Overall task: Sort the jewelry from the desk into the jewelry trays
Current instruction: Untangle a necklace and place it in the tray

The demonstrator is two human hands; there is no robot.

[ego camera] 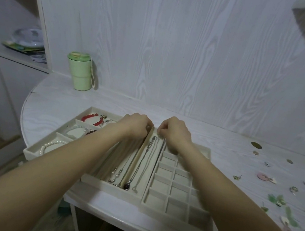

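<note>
The main risk is the thin chain necklace snagging its neighbours in the long-slot tray if its top end is dragged sideways; earrings lie unsorted on the desk. Both arms reach forward, left hand and right hand knuckles-up, fingers curled, seemingly pinching the chain's far end
</note>
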